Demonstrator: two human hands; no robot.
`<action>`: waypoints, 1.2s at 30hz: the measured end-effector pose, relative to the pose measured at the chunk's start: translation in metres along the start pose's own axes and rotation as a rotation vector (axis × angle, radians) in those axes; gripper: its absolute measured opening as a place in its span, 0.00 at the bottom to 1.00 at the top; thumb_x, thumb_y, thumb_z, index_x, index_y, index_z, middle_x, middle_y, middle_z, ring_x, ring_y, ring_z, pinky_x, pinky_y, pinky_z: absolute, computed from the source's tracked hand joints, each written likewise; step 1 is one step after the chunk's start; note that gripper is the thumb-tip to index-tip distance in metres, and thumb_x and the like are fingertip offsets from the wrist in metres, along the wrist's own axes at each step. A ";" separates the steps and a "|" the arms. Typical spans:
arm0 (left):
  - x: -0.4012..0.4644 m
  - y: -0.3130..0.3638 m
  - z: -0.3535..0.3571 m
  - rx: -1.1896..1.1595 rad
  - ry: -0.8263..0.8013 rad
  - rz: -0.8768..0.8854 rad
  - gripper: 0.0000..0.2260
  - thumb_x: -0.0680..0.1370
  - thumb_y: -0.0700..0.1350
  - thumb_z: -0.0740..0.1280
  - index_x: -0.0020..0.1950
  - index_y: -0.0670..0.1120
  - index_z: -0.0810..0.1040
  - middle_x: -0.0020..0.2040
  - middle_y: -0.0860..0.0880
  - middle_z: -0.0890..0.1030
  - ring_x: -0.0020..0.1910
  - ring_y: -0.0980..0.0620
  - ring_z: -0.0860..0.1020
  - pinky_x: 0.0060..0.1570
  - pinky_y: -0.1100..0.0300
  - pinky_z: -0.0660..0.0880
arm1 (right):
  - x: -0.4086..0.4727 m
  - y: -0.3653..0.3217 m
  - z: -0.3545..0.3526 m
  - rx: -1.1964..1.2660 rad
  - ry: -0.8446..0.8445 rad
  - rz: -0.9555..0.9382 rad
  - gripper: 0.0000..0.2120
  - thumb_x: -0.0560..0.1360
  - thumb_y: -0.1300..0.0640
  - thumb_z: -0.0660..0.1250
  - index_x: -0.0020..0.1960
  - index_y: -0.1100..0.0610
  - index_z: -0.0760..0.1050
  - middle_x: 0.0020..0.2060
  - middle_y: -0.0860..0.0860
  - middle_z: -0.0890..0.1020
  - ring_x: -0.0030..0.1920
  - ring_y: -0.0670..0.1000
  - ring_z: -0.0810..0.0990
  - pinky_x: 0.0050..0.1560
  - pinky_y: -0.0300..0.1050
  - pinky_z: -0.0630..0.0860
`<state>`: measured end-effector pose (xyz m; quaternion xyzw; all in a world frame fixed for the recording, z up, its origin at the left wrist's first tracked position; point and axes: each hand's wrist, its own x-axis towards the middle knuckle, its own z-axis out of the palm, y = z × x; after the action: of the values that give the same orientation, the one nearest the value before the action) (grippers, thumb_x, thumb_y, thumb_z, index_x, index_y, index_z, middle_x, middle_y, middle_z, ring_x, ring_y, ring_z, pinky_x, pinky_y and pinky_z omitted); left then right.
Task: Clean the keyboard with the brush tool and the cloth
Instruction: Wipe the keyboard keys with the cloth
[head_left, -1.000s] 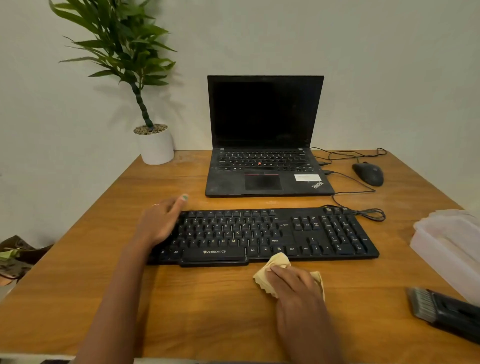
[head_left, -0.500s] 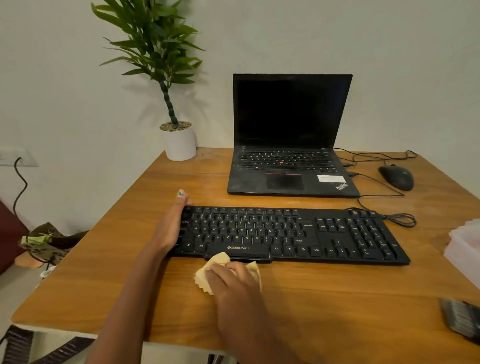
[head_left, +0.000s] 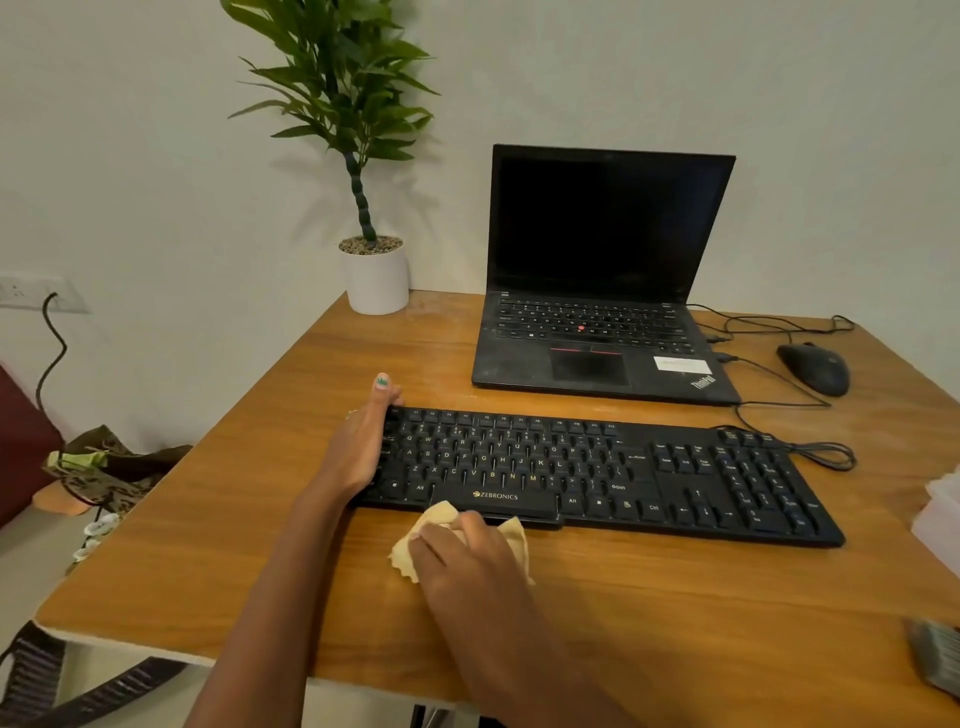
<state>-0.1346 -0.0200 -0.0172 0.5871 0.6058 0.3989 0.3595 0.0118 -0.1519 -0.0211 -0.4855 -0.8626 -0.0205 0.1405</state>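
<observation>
A black keyboard (head_left: 597, 470) lies across the middle of the wooden table (head_left: 623, 623). My left hand (head_left: 363, 441) rests flat against its left end, fingers straight. My right hand (head_left: 462, 556) holds a crumpled yellow cloth (head_left: 511, 535) against the keyboard's front edge, just below the spacebar, and covers most of it. Only the grey bristles of the brush tool (head_left: 937, 657) show, at the right border near the table's front.
An open black laptop (head_left: 602, 280) stands behind the keyboard, a black mouse (head_left: 815, 368) with cables to its right. A white potted plant (head_left: 375, 280) sits at the back left corner. A translucent plastic box (head_left: 943, 512) is at the right edge. The table's left edge is near.
My right hand has slid the cloth leftwards along the keyboard's front edge, from under the right part to under the spacebar. The left hand stays at the keyboard's left end. The view turned left.
</observation>
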 end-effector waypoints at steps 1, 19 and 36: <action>0.001 -0.001 0.000 0.004 -0.004 0.002 0.46 0.67 0.80 0.38 0.71 0.56 0.70 0.71 0.51 0.72 0.69 0.48 0.69 0.71 0.45 0.59 | 0.005 -0.004 -0.001 -0.017 0.049 -0.048 0.18 0.58 0.56 0.77 0.47 0.54 0.81 0.42 0.46 0.82 0.41 0.49 0.78 0.38 0.41 0.77; 0.002 -0.008 0.002 0.127 -0.015 0.072 0.35 0.79 0.66 0.36 0.72 0.52 0.70 0.71 0.50 0.72 0.72 0.47 0.66 0.75 0.41 0.49 | 0.025 0.002 -0.013 0.089 -0.060 -0.212 0.18 0.73 0.66 0.55 0.57 0.57 0.77 0.53 0.50 0.80 0.49 0.52 0.72 0.46 0.46 0.72; -0.121 0.027 0.084 0.622 -0.028 0.339 0.33 0.78 0.66 0.51 0.79 0.54 0.48 0.79 0.59 0.48 0.77 0.59 0.44 0.75 0.50 0.36 | 0.075 0.100 -0.099 0.647 0.102 0.103 0.20 0.75 0.68 0.61 0.56 0.47 0.79 0.52 0.42 0.81 0.52 0.39 0.77 0.50 0.32 0.74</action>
<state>-0.0405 -0.1356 -0.0320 0.7662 0.5872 0.2410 0.1004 0.0815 -0.0541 0.0831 -0.4568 -0.7906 0.2373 0.3315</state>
